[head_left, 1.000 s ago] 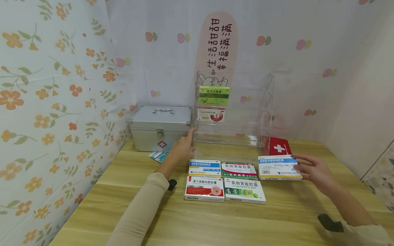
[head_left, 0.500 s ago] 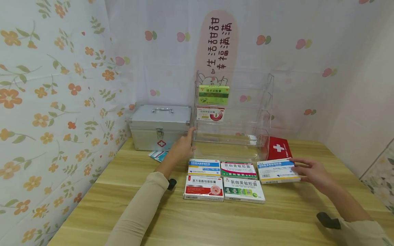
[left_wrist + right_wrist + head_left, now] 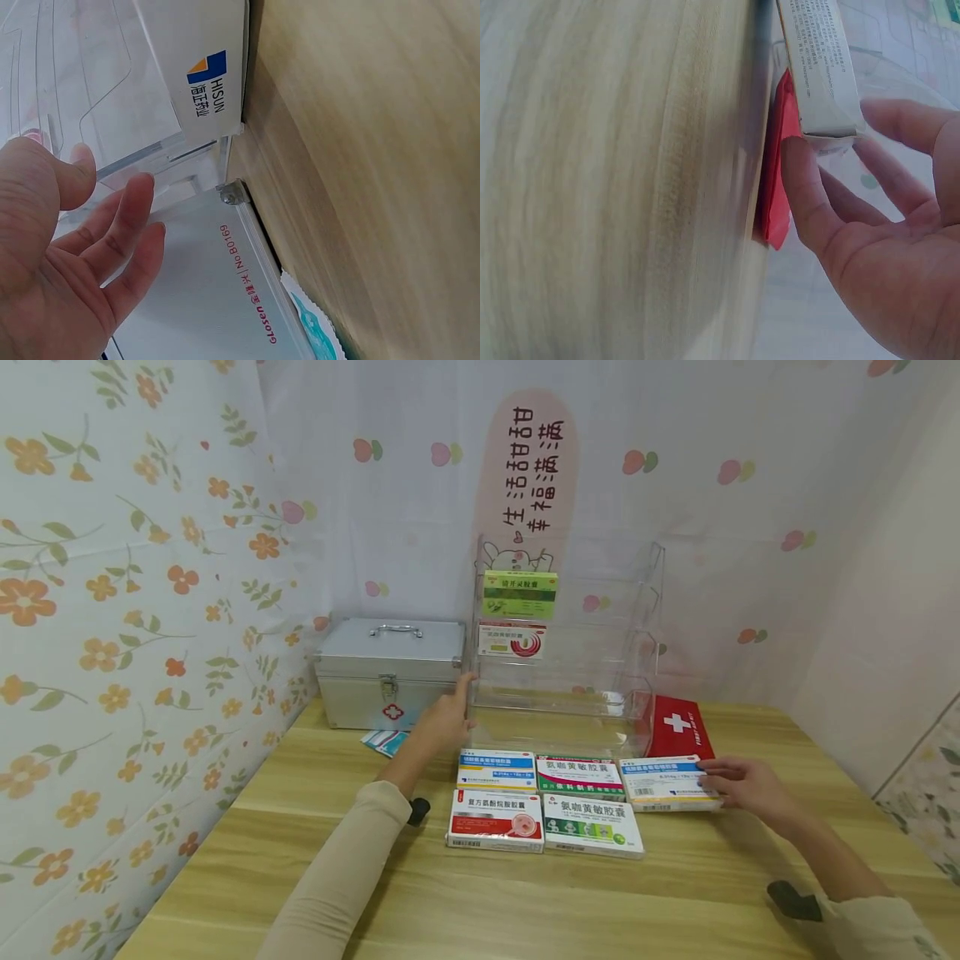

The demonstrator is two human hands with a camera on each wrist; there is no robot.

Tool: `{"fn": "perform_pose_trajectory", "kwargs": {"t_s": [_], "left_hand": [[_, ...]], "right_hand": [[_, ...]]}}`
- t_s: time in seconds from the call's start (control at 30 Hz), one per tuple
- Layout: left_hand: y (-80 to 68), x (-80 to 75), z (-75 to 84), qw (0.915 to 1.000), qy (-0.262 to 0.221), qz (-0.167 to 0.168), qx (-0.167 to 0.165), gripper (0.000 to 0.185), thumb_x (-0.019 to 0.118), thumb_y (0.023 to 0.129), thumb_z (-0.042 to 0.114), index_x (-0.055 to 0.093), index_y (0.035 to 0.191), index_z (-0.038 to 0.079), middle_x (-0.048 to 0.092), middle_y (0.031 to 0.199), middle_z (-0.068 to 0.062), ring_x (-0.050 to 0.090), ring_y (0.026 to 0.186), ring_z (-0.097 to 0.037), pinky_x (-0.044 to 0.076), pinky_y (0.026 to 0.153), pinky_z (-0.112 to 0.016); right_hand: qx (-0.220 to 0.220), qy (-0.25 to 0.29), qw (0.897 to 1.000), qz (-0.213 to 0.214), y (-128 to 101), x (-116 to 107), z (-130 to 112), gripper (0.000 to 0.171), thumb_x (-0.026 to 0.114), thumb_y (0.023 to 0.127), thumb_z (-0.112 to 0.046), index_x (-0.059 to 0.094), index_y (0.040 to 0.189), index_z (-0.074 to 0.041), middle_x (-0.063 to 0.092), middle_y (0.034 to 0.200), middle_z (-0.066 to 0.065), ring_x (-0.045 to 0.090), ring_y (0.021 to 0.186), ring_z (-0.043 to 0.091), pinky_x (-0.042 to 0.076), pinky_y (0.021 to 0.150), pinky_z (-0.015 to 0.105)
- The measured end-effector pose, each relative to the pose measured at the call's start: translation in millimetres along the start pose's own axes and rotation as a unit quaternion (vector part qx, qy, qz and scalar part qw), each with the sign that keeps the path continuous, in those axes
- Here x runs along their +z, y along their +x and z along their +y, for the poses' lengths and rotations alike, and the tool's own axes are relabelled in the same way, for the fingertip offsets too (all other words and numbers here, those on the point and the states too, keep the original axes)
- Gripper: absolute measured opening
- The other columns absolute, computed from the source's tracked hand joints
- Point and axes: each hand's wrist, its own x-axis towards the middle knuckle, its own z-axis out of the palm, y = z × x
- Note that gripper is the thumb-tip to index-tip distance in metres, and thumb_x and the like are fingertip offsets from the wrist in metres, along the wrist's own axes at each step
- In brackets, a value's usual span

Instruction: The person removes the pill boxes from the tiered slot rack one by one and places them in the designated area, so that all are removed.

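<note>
Right hand (image 3: 748,792), pinching the rightmost box (image 3: 662,781), has lowered it beside the pink-striped box (image 3: 580,776).

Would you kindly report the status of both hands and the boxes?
Left hand beside clear rack. Right hand pinches rightmost medicine box at its end. Red pouch just behind that box.

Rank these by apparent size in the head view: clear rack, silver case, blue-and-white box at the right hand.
Largest to smallest:
1. Clear rack
2. Silver case
3. Blue-and-white box at the right hand
</note>
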Motion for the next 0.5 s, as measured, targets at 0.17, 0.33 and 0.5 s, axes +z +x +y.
{"fn": "perform_pose_trajectory", "kwargs": {"t_s": [0.17, 0.33, 0.5], "left_hand": [[-0.1, 1.9, -0.4, 1.0, -0.007, -0.001, -0.005, 0.083, 0.067, 0.095, 0.012, 0.01, 0.153, 0.029, 0.057, 0.078, -0.009, 0.055, 0.055, -0.021, 0.045, 0.046, -0.031], [0.9, 1.4, -0.7, 1.0, -0.008, -0.004, -0.003, 0.084, 0.067, 0.095, 0.013, 0.009, 0.153, 0.031, 0.058, 0.075, -0.009, 0.055, 0.053, -0.021, 0.045, 0.046, -0.031], [2.1, 0.3, -0.6, 0.9999, -0.013, -0.002, -0.003, 0.084, 0.067, 0.095, 0.012, 0.009, 0.153, 0.03, 0.059, 0.075, -0.009, 0.056, 0.054, -0.021, 0.046, 0.046, -0.03]], "right_hand": [[0.006, -0.023, 1.0, -0.012, 1.1, 2.5, -0.8, 0.067, 0.07, 0.092, -0.035, 0.049, 0.138, 0.009, 0.047, 0.136, 0.037, 0.058, 0.108, 0.038, 0.057, 0.077, 0.036], [0.0, -0.043, 0.999, -0.008, 3.1, 5.7, 0.7, 0.064, 0.071, 0.091, -0.033, 0.052, 0.136, 0.009, 0.049, 0.135, 0.037, 0.057, 0.109, 0.041, 0.057, 0.076, 0.036], [-0.003, -0.044, 0.999, -0.01, 5.1, 7.8, 0.2, 0.062, 0.073, 0.091, -0.029, 0.053, 0.134, 0.01, 0.051, 0.132, 0.036, 0.058, 0.102, 0.034, 0.057, 0.073, 0.034]]}}
